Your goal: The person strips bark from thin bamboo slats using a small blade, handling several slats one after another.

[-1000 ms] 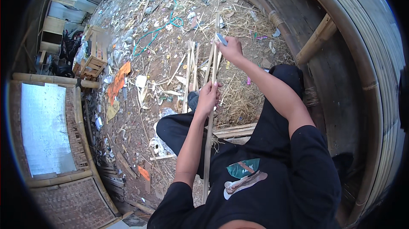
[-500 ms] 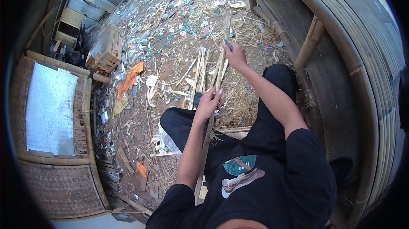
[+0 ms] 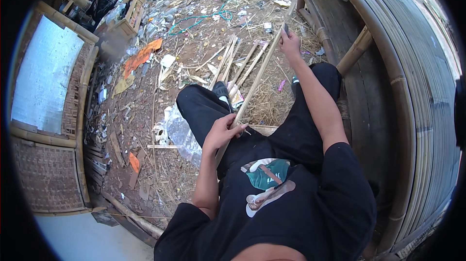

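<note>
A long pale bamboo strip (image 3: 257, 82) slants from beside my left thigh out over the ground ahead. My left hand (image 3: 222, 134) closes around its near part, just above my lap. Farther along, near the strip's far end, my right hand (image 3: 290, 45) grips a knife (image 3: 286, 29) whose dark blade lies against the strip. The knife's handle is hidden in my fingers. Several split bamboo strips (image 3: 227, 62) lie on the ground beyond my left foot (image 3: 222, 90). Thin curled shavings hang by my left hand.
A bamboo bench (image 3: 361, 86) runs along my right. To the left stands a woven bamboo panel (image 3: 46, 173) with a silvery sheet (image 3: 48, 74). Clear plastic (image 3: 184, 135), orange scraps (image 3: 141, 57), a teal cord (image 3: 201, 17) and a wooden crate (image 3: 128, 16) lie about.
My hands are wider apart: the right has slid with the knife toward the strip's far end, the left has come nearer my lap. The whole view has shifted a little.
</note>
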{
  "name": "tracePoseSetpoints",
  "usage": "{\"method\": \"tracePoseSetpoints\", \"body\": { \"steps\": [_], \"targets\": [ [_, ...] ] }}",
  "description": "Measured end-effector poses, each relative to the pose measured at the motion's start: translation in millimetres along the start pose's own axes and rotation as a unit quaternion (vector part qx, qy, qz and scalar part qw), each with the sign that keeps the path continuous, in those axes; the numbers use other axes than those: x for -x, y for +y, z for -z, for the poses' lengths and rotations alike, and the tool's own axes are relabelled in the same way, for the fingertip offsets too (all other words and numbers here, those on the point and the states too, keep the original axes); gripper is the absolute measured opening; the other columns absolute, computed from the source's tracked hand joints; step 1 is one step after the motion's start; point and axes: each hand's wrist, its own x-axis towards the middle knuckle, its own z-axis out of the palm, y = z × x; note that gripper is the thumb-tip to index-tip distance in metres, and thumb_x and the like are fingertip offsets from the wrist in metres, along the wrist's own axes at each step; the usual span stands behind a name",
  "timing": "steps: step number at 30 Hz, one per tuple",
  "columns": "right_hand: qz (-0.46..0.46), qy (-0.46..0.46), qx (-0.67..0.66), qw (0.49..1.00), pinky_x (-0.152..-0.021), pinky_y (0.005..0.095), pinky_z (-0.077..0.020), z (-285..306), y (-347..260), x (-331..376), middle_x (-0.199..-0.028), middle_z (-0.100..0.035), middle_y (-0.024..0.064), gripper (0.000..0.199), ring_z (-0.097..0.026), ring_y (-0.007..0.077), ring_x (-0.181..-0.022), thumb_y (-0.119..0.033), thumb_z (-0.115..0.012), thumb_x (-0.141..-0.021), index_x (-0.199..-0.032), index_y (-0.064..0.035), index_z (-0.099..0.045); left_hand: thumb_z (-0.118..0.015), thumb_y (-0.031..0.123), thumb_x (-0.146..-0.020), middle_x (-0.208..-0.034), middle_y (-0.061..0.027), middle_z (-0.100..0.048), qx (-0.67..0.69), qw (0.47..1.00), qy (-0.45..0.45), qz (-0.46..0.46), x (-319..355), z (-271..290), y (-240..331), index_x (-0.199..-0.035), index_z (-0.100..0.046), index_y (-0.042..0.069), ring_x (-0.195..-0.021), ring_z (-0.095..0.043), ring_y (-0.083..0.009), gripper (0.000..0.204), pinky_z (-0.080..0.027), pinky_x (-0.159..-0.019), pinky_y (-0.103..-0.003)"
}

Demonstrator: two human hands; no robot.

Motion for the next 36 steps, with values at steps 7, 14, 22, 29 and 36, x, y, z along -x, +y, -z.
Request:
{"method": "tracePoseSetpoints", "body": {
  "steps": [7, 14, 22, 29, 36],
  "targets": [
    [-0.004, 0.01, 0.019, 1.0, -0.04, 0.0249, -0.0301, -2, -50, 3, -0.06, -0.05, -0.0035, 0.027, -0.041, 0.0047, -0.045, -0.027, -0.059, -0.096, -0.078, -0.0062, -0.06, -0.073, 0.014, -0.086, -0.083, -0.002, -0.064, 0.108, 0.992, 0.038, -0.054, 4, -9, 8, -0.118, -0.057, -0.004, -0.065, -0.056, -0.0054, 0.04, -0.045, -0.056, -0.021],
    [0.025, 0.072, 0.149, 0.986, -0.06, 0.0323, -0.0428, -16, -87, 18, -0.069, -0.06, 0.0033, 0.031, -0.055, 0.013, -0.063, -0.031, -0.063, -0.092, -0.093, -0.0002, -0.066, -0.072, 0.013, -0.086, -0.071, 0.0025, -0.059, 0.179, 0.983, 0.027, -0.026, -5, -1, 30, -0.112, -0.06, -0.002, -0.05, -0.046, -0.002, 0.032, -0.037, -0.043, -0.02],
    [0.052, -0.079, 0.175, 0.98, -0.043, 0.0231, -0.0324, -15, -73, 26, -0.061, -0.048, -0.0037, 0.026, -0.04, 0.004, -0.048, -0.025, -0.055, -0.098, -0.109, -0.0015, -0.061, -0.066, 0.02, -0.092, -0.061, 0.0059, -0.048, 0.146, 0.985, 0.077, -0.043, -35, 27, 70, -0.109, -0.061, 0.0, -0.044, -0.044, -0.0013, 0.026, -0.037, -0.039, -0.019],
    [0.097, -0.097, 0.304, 0.943, -0.062, 0.034, -0.048, -8, -70, 28, -0.074, -0.065, 0.008, 0.029, -0.063, 0.0154, -0.066, -0.026, -0.056, -0.095, -0.116, -0.0064, -0.06, -0.06, 0.016, -0.095, -0.069, -0.001, -0.054, 0.129, 0.991, 0.044, 0.007, -60, 30, 71, -0.101, -0.054, 0.0, -0.045, -0.051, -0.0065, 0.018, -0.044, -0.039, -0.022],
    [0.128, -0.13, 0.255, 0.95, -0.058, 0.0284, -0.0435, -17, -87, 41, -0.07, -0.062, 0.0023, 0.028, -0.054, 0.0096, -0.061, -0.019, -0.054, -0.096, -0.121, -0.0087, -0.06, -0.06, 0.012, -0.092, -0.072, -0.0065, -0.057, 0.118, 0.993, -0.006, 0.024, -88, 25, 103, -0.099, -0.052, 0.0, -0.043, -0.053, -0.0115, 0.016, -0.05, -0.04, -0.026]
  ]
}}
